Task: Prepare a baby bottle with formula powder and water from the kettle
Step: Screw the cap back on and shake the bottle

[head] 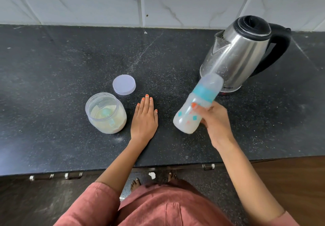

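Note:
My right hand (pixel 216 120) grips a baby bottle (pixel 190 115) around its middle, held tilted above the counter and blurred by motion. The bottle has a teal collar and clear cap fitted, and milky white liquid fills its lower part. My left hand (pixel 144 118) lies flat on the black counter, fingers together, holding nothing. To its left stands an open clear jar of formula powder (pixel 105 113) with a teal scoop inside. The jar's pale lid (pixel 124 84) lies behind it. A steel kettle (pixel 244 53) with a black lid and handle stands at the back right.
The dark speckled counter (pixel 52 67) runs the width of the view, backed by a white tiled wall (pixel 105 0). Its front edge crosses below my forearms, with drawer handles (pixel 73 175) under it. My bare feet show on the floor.

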A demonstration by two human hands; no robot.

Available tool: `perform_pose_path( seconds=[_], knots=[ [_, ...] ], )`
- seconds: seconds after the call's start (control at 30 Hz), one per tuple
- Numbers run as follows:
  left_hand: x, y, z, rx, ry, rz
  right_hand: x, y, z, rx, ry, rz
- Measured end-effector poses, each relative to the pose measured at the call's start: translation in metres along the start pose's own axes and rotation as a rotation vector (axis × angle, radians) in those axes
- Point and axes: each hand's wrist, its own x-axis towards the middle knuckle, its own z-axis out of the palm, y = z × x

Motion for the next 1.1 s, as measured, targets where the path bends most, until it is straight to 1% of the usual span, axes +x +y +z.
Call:
perform_pose_path(
  seconds=[0.07,0.1,0.13,0.17,0.27,0.3,0.33,0.43,0.47,0.5,0.53,0.6,0.63,0.67,0.7,0.8,0.83,0.87,0.9,0.97,1.0,1.03,1.07,1.1],
  knots=[
    [0.0,0.0,0.0,0.005,0.004,0.0,0.009,-0.003,-0.002,0.197,0.147,-0.025],
    [0.0,0.0,0.0,0.006,0.009,0.001,0.011,-0.003,-0.002,0.263,0.201,-0.039],
    [0.0,0.001,-0.001,0.001,0.009,0.003,0.011,0.0,0.001,0.265,0.217,-0.041],
    [0.0,0.001,-0.001,-0.004,0.001,0.004,0.009,0.003,0.003,0.197,0.191,-0.03],
    [0.0,0.001,-0.001,0.001,-0.008,0.005,-0.005,0.011,0.008,-0.137,-0.046,0.021],
    [0.0,0.001,-0.002,-0.001,-0.006,0.004,-0.006,0.011,0.006,-0.164,-0.075,0.019],
    [-0.001,0.001,-0.002,-0.006,-0.002,0.003,-0.004,0.01,0.006,-0.133,-0.06,0.005],
    [0.0,0.002,-0.003,-0.003,-0.005,0.003,0.006,0.002,0.004,0.125,0.124,-0.04],
    [0.0,0.002,-0.003,-0.002,-0.003,0.006,0.008,0.001,0.005,0.165,0.153,-0.055],
    [0.0,0.002,-0.003,0.0,-0.007,0.009,0.008,0.002,0.006,0.135,0.135,-0.061],
    [0.0,0.002,-0.003,-0.003,-0.005,0.01,0.005,0.003,0.007,0.038,0.069,-0.054],
    [-0.001,0.001,-0.002,0.001,-0.007,0.006,-0.004,0.006,0.009,-0.18,-0.133,-0.006],
    [-0.001,0.001,-0.002,0.007,-0.004,0.005,-0.006,0.007,0.008,-0.232,-0.196,0.008],
    [-0.001,0.001,-0.002,0.011,0.005,0.003,-0.006,0.006,0.006,-0.233,-0.213,0.004],
    [-0.001,0.001,-0.002,0.007,0.01,0.002,-0.005,0.004,0.005,-0.188,-0.187,-0.016],
    [0.0,0.001,-0.001,-0.002,-0.007,0.009,0.007,-0.001,0.002,0.045,0.041,-0.075],
    [0.001,0.001,-0.001,0.001,-0.005,0.01,0.009,-0.001,0.002,0.075,0.079,-0.086],
    [0.001,0.002,-0.002,0.004,0.001,0.01,0.008,0.0,0.004,0.05,0.063,-0.091],
    [0.0,0.002,-0.002,0.0,0.003,0.003,0.004,0.001,0.006,-0.027,-0.001,-0.088],
    [0.001,0.002,-0.001,-0.007,0.007,-0.001,-0.005,0.004,0.007,-0.202,-0.182,-0.055],
    [0.0,0.002,0.0,-0.008,0.004,-0.001,-0.008,0.005,0.007,-0.246,-0.237,-0.042],
    [0.0,0.002,-0.001,-0.011,0.001,-0.004,-0.008,0.005,0.005,-0.241,-0.242,-0.042],
    [0.0,0.002,-0.002,-0.017,0.003,-0.006,-0.006,0.005,0.004,-0.192,-0.196,-0.051],
    [0.0,0.002,-0.001,-0.025,0.004,-0.007,-0.002,0.003,0.003,-0.106,-0.112,-0.055]
  ],
)
